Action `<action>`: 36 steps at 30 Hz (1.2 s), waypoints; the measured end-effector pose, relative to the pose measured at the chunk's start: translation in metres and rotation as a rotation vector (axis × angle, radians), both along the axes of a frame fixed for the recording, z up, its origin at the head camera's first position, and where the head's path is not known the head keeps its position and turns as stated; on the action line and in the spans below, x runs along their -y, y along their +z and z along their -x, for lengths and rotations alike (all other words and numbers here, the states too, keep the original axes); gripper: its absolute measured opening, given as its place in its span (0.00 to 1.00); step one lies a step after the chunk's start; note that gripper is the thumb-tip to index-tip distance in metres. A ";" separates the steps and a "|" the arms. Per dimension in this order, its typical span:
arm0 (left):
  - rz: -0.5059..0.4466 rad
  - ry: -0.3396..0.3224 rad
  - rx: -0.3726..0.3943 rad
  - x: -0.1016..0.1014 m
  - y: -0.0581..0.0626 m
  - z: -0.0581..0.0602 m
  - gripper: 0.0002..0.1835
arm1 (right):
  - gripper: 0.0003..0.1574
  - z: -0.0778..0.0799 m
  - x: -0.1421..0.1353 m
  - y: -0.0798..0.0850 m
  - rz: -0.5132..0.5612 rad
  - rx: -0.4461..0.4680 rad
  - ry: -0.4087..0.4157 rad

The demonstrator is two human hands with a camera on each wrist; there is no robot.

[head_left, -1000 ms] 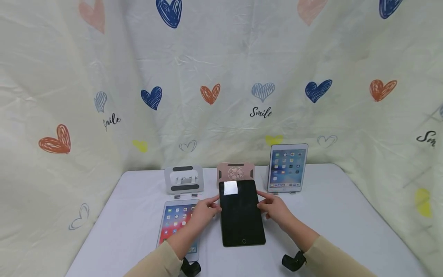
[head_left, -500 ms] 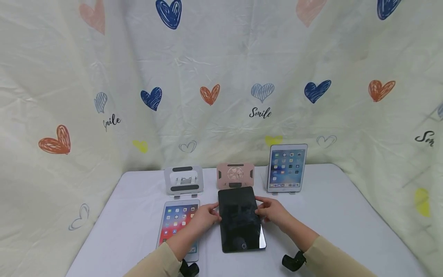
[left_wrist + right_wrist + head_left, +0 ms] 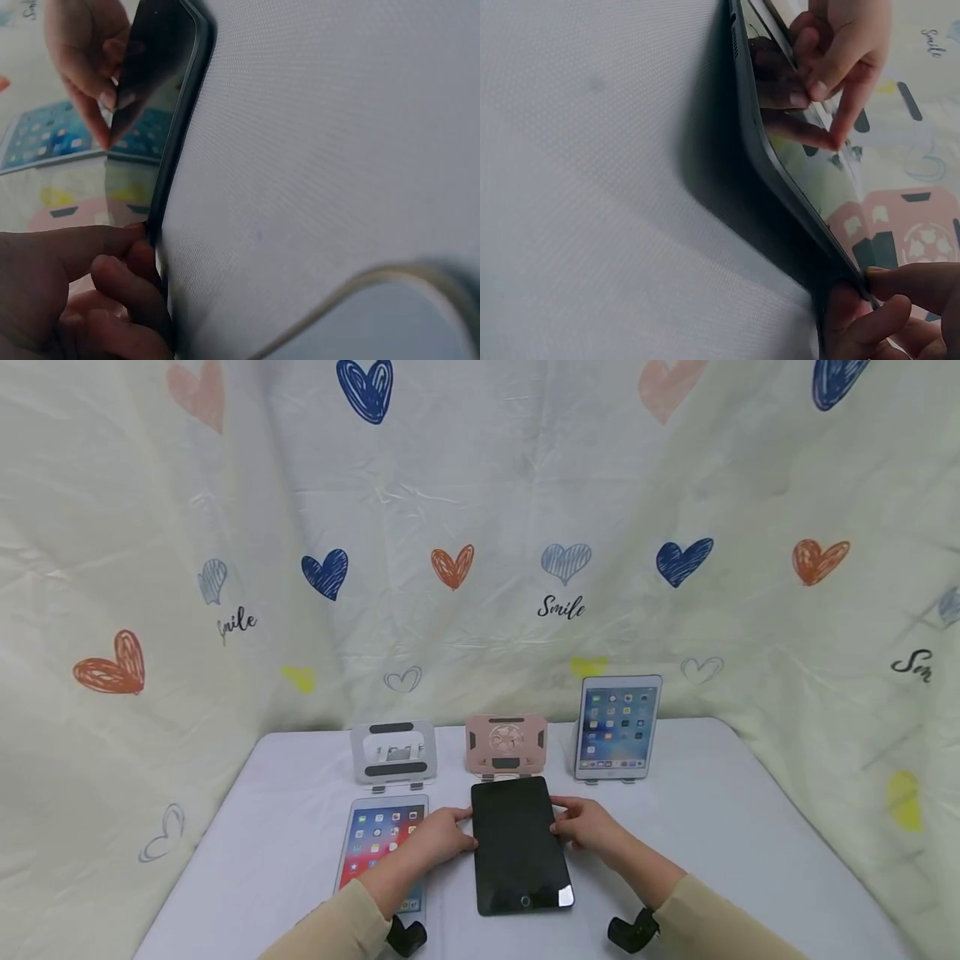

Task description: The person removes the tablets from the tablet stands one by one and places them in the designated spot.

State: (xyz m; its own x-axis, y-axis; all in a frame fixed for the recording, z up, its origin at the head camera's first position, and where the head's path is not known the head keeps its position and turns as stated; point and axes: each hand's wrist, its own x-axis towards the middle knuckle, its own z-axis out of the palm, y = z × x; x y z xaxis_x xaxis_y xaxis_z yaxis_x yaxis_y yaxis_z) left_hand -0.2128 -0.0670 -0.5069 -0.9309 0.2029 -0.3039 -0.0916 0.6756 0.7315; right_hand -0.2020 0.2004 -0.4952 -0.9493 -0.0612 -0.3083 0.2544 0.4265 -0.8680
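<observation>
A black tablet point(image 3: 521, 852) with a dark, glossy screen is held in the middle by both hands. My left hand point(image 3: 442, 839) pinches its left edge, and my right hand point(image 3: 588, 825) pinches the right edge. In the right wrist view a broad shadow runs under the edge of the tablet point(image 3: 787, 176), with right-hand fingers point(image 3: 847, 304) tucked beneath it. Just beyond the tablet's top edge stands a pink tablet stand point(image 3: 506, 743) with a dark pad. The left forearm passes over a white tablet point(image 3: 382, 831) with a lit red-and-blue screen, hiding part of it.
Behind the white tablet is a light grey tablet stand point(image 3: 393, 752) with nothing on it. At back right another tablet point(image 3: 617, 731), its screen lit, leans upright on a stand. A cloth printed with hearts point(image 3: 452, 567) hangs behind the white table point(image 3: 720, 860).
The black tablet has come down toward the person and away from the pink stand, uncovering its lower part. Both hands moved with it and kept their grip. The glare on the screen shifted.
</observation>
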 end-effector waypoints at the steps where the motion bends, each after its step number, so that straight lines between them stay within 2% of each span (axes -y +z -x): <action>1: 0.005 -0.006 0.017 0.000 0.002 -0.001 0.32 | 0.36 0.000 0.000 -0.001 -0.006 -0.002 -0.002; 5: -0.016 -0.029 0.093 0.001 0.007 -0.007 0.35 | 0.36 -0.001 -0.001 0.000 -0.031 0.000 0.001; 9: -0.046 -0.046 0.136 0.001 0.010 -0.011 0.36 | 0.36 -0.001 -0.001 0.003 -0.060 0.001 0.025; 18: -0.080 -0.042 0.177 0.002 0.006 -0.015 0.38 | 0.34 0.000 -0.002 0.007 -0.144 0.013 0.064; 29: -0.066 -0.043 0.150 0.004 0.008 -0.021 0.37 | 0.36 0.006 0.000 0.010 -0.239 0.083 0.106; 36: -0.078 -0.040 0.161 0.006 0.006 -0.019 0.38 | 0.36 0.009 0.001 0.007 -0.272 0.064 0.124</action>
